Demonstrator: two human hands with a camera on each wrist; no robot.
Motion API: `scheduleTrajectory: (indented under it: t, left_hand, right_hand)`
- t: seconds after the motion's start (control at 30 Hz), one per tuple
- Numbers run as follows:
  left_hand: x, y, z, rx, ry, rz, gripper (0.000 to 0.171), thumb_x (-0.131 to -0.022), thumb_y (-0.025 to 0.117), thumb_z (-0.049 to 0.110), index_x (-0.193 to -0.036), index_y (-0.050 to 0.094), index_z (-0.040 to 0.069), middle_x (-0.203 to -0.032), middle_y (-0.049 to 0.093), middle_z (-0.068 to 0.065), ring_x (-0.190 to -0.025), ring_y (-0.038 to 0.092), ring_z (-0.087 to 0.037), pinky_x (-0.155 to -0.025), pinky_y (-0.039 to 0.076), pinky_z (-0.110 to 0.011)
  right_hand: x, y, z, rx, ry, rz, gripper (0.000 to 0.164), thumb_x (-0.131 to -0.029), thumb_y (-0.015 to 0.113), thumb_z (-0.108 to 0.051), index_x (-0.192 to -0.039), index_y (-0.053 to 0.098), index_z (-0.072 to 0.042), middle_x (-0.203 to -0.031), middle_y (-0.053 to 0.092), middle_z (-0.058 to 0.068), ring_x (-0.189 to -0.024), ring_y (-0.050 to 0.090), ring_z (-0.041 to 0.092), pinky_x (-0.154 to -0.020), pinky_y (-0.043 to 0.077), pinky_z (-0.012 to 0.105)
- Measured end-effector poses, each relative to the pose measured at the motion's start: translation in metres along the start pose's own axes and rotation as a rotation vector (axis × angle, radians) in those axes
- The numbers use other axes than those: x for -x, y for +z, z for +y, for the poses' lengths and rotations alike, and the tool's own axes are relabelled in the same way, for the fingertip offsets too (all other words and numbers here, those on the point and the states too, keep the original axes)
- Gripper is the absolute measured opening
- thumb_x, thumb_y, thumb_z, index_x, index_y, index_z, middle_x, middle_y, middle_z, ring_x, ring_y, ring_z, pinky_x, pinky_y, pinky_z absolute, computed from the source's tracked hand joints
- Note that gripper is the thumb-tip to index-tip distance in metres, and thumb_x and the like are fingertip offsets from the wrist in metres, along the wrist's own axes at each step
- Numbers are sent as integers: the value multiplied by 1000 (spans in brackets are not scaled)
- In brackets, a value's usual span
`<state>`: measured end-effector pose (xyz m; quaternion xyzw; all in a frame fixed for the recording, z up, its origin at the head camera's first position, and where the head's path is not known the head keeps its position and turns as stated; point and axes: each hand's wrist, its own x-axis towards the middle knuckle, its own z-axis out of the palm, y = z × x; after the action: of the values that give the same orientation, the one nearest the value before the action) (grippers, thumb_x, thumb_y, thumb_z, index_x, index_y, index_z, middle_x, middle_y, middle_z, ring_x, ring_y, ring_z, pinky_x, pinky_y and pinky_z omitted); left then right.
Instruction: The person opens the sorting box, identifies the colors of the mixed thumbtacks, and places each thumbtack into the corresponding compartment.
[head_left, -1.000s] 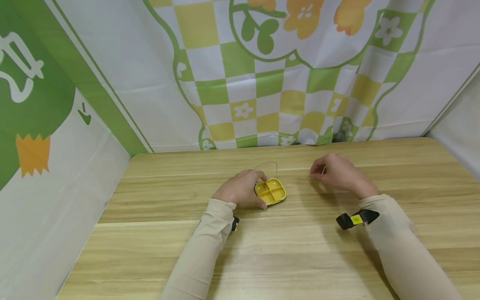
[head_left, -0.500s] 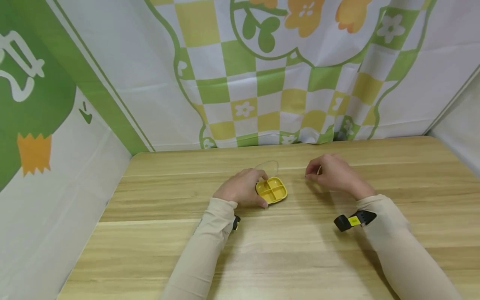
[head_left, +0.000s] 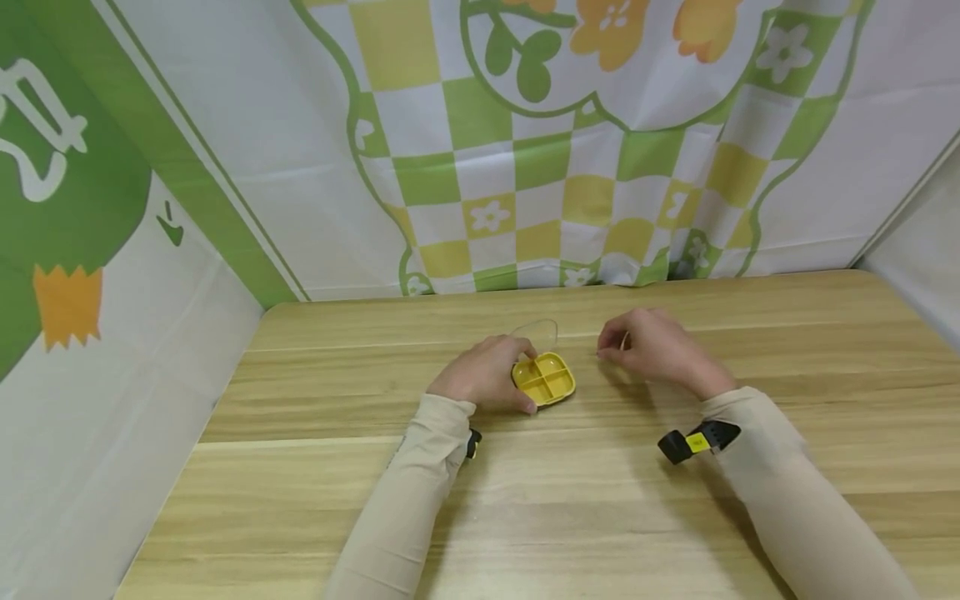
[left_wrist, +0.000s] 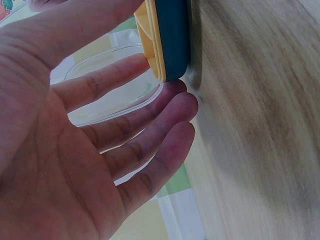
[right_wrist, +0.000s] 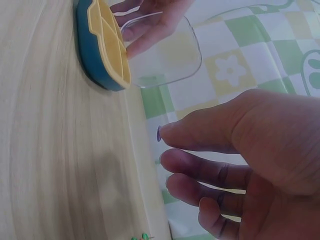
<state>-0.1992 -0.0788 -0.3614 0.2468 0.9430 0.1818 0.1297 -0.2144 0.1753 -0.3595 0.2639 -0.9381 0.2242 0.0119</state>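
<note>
My left hand (head_left: pixel 483 377) holds a small yellow four-compartment pill box (head_left: pixel 555 383), thumb at its near edge and index finger at its far rim. The wrist views show the box's teal outer shell (left_wrist: pixel 172 40) resting on the table and its clear lid (right_wrist: pixel 175 55) standing raised behind. To the right, my right hand (head_left: pixel 660 350) is above the table, apart from the box. At its thumb tip, in the right wrist view, a tiny thin purple piece (right_wrist: pixel 159 133) is pinched; its exact kind is too small to tell.
A wooden table (head_left: pixel 525 517) lies under both hands. Tiny green pieces (right_wrist: pixel 145 236) show at the bottom of the right wrist view. A green, yellow and white checked curtain (head_left: pixel 540 167) hangs along the table's back edge.
My right hand has moved left, closer to the pill box, keeping its fingers pinched. My left hand and the box have stayed nearly still.
</note>
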Motion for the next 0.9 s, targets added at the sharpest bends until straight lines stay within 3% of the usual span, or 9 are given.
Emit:
scheduleTrajectory:
  t: [0.9]
  left_hand:
    - [0, -1, 1, -3, -10, 3, 69, -63, 81, 39, -122, 53, 16, -114, 56, -1, -103, 50, -16, -85, 42, -32]
  right_hand:
    - [-14, 14, -17, -6, -33, -28, 4, -81, 66, -20, -77, 66, -21, -72, 59, -12, -67, 53, 8, -63, 43, 29]
